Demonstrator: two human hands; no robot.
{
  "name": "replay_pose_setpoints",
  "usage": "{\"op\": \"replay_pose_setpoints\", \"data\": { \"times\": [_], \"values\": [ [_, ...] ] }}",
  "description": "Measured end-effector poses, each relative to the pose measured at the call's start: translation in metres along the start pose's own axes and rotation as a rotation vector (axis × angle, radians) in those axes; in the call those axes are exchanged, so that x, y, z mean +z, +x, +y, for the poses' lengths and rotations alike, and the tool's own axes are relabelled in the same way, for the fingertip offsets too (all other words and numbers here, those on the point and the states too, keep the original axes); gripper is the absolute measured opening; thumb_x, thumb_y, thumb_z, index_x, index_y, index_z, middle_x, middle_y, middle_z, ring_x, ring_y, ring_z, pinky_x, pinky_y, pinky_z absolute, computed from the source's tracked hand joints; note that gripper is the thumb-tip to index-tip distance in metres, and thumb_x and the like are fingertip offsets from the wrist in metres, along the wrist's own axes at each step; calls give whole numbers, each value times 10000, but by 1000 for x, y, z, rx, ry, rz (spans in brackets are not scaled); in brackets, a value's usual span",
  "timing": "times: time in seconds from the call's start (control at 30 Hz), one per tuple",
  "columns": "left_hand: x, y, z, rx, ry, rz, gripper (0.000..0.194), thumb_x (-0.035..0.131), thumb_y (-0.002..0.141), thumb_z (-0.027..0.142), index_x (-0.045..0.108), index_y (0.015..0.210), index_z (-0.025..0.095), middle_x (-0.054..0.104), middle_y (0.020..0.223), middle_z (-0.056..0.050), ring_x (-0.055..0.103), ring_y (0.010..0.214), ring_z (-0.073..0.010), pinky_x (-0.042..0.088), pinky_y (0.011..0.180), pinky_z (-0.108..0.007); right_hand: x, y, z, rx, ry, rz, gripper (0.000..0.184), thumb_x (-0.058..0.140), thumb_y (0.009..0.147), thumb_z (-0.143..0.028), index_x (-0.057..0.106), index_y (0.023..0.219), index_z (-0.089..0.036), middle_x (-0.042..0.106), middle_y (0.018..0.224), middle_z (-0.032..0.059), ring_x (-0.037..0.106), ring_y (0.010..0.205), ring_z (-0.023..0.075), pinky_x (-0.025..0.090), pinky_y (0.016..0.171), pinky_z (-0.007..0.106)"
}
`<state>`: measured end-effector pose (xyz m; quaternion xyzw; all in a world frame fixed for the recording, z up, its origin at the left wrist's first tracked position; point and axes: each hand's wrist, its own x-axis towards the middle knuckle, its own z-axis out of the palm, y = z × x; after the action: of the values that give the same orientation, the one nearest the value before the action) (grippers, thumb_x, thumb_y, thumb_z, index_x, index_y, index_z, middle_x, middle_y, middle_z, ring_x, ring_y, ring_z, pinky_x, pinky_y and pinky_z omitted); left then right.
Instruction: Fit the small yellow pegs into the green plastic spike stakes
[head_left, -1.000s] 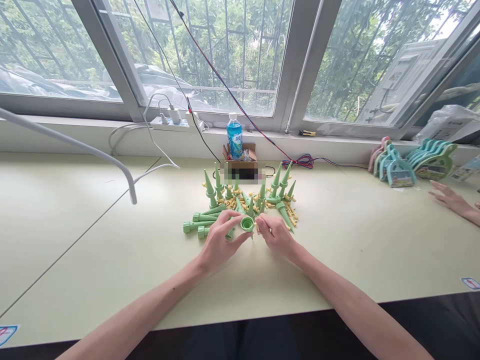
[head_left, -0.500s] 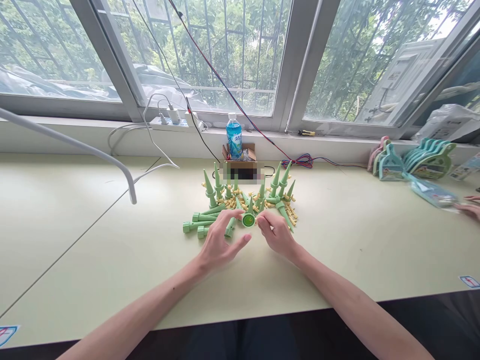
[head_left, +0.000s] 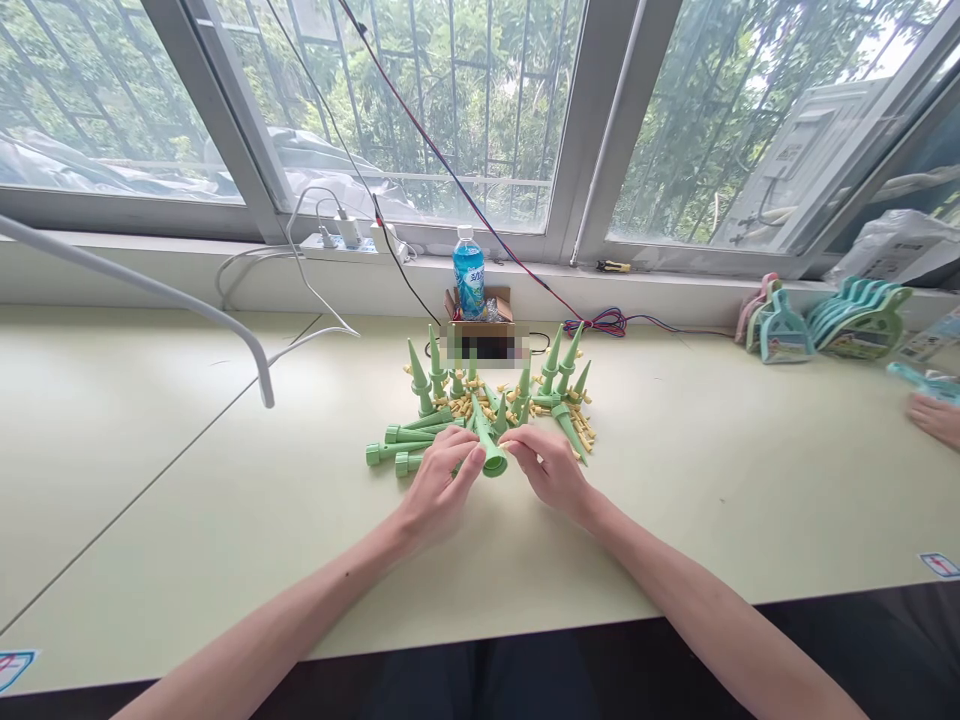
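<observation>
A green cone-shaped spike [head_left: 488, 445] is held between both my hands above the pale green table [head_left: 225, 520], its round open end toward me and its tip pointing away. My left hand [head_left: 437, 487] pinches its wide end with the fingertips. My right hand [head_left: 550, 468] has its fingers closed at the spike's right side, touching it. Just beyond lies a heap of several more green spikes [head_left: 420, 436], some standing upright, mixed with small yellow pieces [head_left: 581, 428].
A small cardboard box [head_left: 480, 325] and a blue-labelled water bottle [head_left: 469, 271] stand behind the heap by the window sill. Cables [head_left: 307, 260] run along the sill and table. Pastel plastic scoops [head_left: 825, 325] are stacked at far right, where another person's hand [head_left: 934, 415] rests.
The spike was end-on with its round mouth facing me; now it is tilted with its tip pointing away. My left fingers have closed on it. The other person's hand at right has shifted.
</observation>
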<state>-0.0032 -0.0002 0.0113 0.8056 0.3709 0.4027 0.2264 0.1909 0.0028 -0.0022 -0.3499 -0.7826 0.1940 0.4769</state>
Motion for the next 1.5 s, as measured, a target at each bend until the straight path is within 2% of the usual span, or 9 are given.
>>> {"op": "replay_pose_setpoints", "data": {
  "times": [0.17, 0.4, 0.5, 0.67, 0.97, 1.07, 1.2, 1.33, 1.5],
  "values": [
    [-1, 0, 1, -24, -9, -16, 485, 340, 1003, 459, 585, 681, 192, 628, 823, -67, 548, 850, -218, 484, 744, -351, 0, 1, -1, 2, 18, -9, 341, 411, 1025, -400, 649, 900, -190, 668, 756, 54, 578, 636, 152, 441, 601, 276],
    [-2, -2, 5, -45, -42, -43, 336, 449, 978, 412, 707, 980, 197, 651, 1046, -81, 608, 973, -226, 510, 836, -346, -2, 1, 0, 88, 28, -44, 421, 360, 1024, -461, 556, 756, -202, 517, 580, -10, 431, 497, 124, 369, 522, 259],
    [-3, -2, 8, -24, -34, -28, 298, 546, 933, 377, 672, 1145, 210, 641, 1111, -81, 620, 1025, -235, 517, 889, -356, -1, 0, 2, 102, 38, -58, 407, 342, 1029, -443, 482, 725, -212, 457, 556, -30, 391, 477, 118, 345, 508, 254],
    [0, -3, 8, 29, -22, -4, 413, 631, 884, 307, 583, 1286, 224, 636, 1169, -83, 617, 1089, -246, 510, 954, -383, 0, -1, 6, 129, 28, -98, 418, 299, 1037, -450, 397, 701, -222, 433, 562, -31, 396, 477, 119, 320, 501, 259],
    [9, -5, -2, 140, 13, 38, 526, 616, 894, 202, 465, 1392, 275, 619, 1167, -80, 605, 1072, -218, 517, 941, -387, 1, -3, 9, 145, 27, -118, 427, 293, 1045, -421, 417, 696, -209, 444, 595, -23, 410, 512, 117, 329, 531, 253],
    [10, -5, -2, 133, 34, 65, 482, 614, 901, 217, 485, 1361, 278, 622, 1148, -75, 607, 1062, -215, 516, 929, -376, 0, -2, 8, 141, 34, -95, 421, 304, 1044, -415, 417, 695, -210, 420, 585, -30, 393, 507, 115, 328, 529, 251],
    [7, -3, -2, 45, 43, 147, 377, 607, 912, 275, 503, 1272, 234, 630, 1067, -62, 615, 1008, -201, 505, 901, -365, 0, -1, 5, 113, 24, -21, 411, 327, 1039, -418, 428, 700, -208, 431, 601, -26, 396, 518, 115, 332, 532, 250],
    [3, -1, -2, -10, 11, 186, 164, 516, 962, 329, 600, 975, 189, 626, 974, -55, 601, 932, -186, 497, 823, -326, -1, 0, 3, 109, 30, 39, 373, 366, 1032, -397, 488, 740, -200, 455, 588, -28, 417, 517, 115, 347, 531, 245],
    [1, -2, -2, -24, 16, 111, 453, 392, 1008, 371, 653, 685, 191, 638, 907, -61, 546, 954, -210, 462, 814, -337, -1, 1, 3, 68, 22, 68, 303, 414, 1024, -340, 587, 833, -182, 561, 653, -3, 486, 554, 115, 385, 552, 235]
  ]
}}
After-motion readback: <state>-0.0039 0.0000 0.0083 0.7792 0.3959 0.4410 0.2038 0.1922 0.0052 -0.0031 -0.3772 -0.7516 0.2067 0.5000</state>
